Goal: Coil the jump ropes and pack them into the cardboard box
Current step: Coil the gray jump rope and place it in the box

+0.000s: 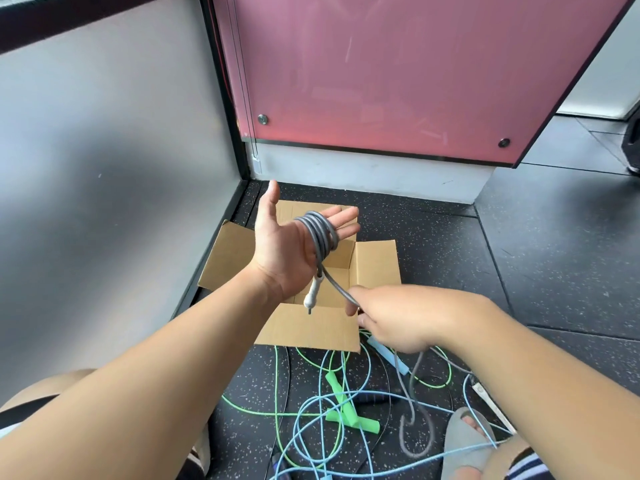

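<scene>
The grey jump rope (320, 237) is being coiled at the centre of the frame. Several loops are being carried round the straight, spread fingers of the left hand (294, 247), which is being held palm up above the cardboard box (311, 329). One white handle (314, 289) is being left to dangle below the palm. The free run of the same rope is being pinched between thumb and fingers of the right hand (398, 317), just right of centre. Its tail is being trailed down to the floor at the lower right, where a fair length is lying unwound.

The task is being judged as early. Nothing is being shown as packed: the visible part of the box interior (much is hidden behind the left hand) holds no rope, and all four flaps are standing open. The grey coil is only partly wound, and the other ropes are lying tangled on the dark floor at the lower centre.

By count:
- one box
- one grey rope, in hand
- one green rope (276, 375) with two crossed green handles (341, 407)
- at least one light blue rope (370, 370), with one blue handle (388, 355) seen
- one thin dark cord (288, 372), whose nature cannot be told

Two hands are being used.
</scene>
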